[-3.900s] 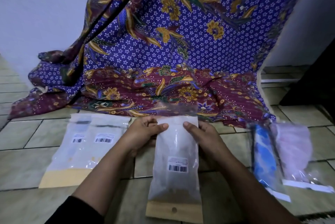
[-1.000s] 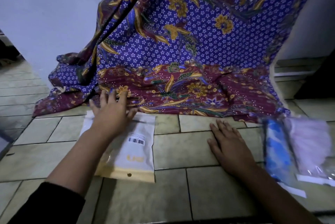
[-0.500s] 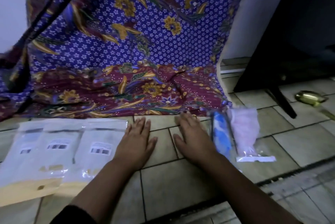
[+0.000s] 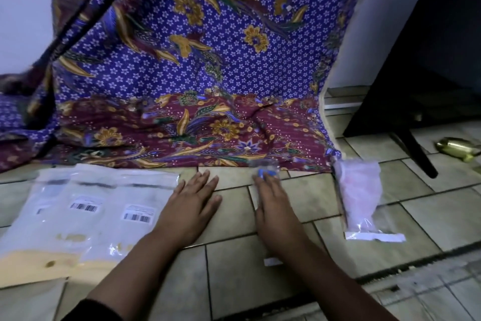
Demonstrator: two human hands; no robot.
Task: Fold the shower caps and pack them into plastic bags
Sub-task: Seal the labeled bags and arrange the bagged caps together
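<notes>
Tiled floor (image 4: 234,281): my left hand (image 4: 190,206) rests flat, fingers released; my right hand (image 4: 276,208) lies with fingers straight on the blue-filled clear plastic bag (image 4: 265,168).

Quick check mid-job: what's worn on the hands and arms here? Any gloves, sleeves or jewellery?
Both hands are bare: no gloves show on the left hand or the right hand, and no rings, watch or bracelet are visible. The left arm has a black sleeve that ends partway up the forearm, at the bottom edge of the picture. The right arm is uncovered as far as the picture shows.
</notes>
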